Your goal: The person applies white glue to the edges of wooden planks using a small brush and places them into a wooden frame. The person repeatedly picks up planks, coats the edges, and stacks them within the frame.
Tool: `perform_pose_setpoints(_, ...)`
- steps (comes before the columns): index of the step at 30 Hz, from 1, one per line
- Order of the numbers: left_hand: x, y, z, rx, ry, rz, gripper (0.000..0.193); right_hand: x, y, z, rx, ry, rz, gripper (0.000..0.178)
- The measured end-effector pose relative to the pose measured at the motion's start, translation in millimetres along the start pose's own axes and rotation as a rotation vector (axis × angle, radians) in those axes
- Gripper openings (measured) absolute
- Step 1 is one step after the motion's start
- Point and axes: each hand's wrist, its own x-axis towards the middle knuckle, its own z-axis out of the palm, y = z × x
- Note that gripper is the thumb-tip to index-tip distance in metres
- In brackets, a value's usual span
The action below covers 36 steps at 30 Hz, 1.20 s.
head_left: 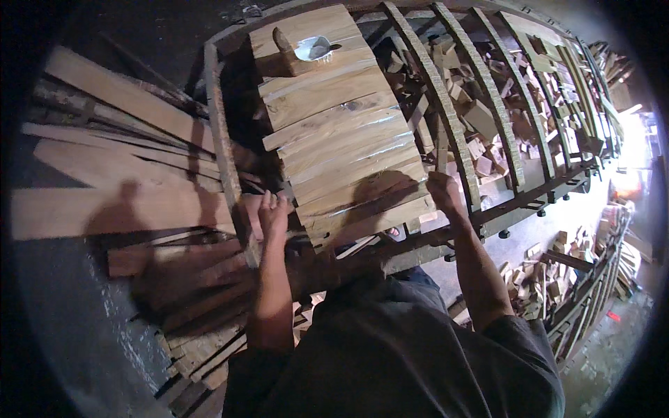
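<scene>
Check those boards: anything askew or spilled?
One board juts past its neighbours at the left edge, so that edge looks uneven. Whitish streaks also mark the surface; whether spilled, I can't tell.

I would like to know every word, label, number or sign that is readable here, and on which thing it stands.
None can be read.
The row of boards, the bowl and the dark shirt show no legible lettering.
The red item at far right is too small and blurred to judge.

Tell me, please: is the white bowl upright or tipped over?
Upright: the white bowl has its mouth facing up, its inside visible.
</scene>
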Motion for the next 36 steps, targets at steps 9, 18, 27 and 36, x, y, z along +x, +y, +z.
perform_pose_setpoints(9,128.7,60.0,5.2,-0.249,0.085,0.008,0.071,135.0,-48.4,33.8,0.323,-0.112,0.215,0.066)
perform_pose_setpoints(18,164.9,58.8,8.0,-0.182,0.208,0.011,0.06,246.3,-25.9,92.7,0.2,-0.061,0.06,0.058)
perform_pose_setpoints(27,110.3,-17.5,13.1,-0.371,0.174,0.189,0.06,162.7,-85.4,39.9,0.355,0.2,0.264,0.031)
perform_pose_setpoints(36,104.4,0.3,33.1,-0.159,0.32,0.194,0.016,96.2,29.0,28.8,0.184,0.04,0.461,0.043)
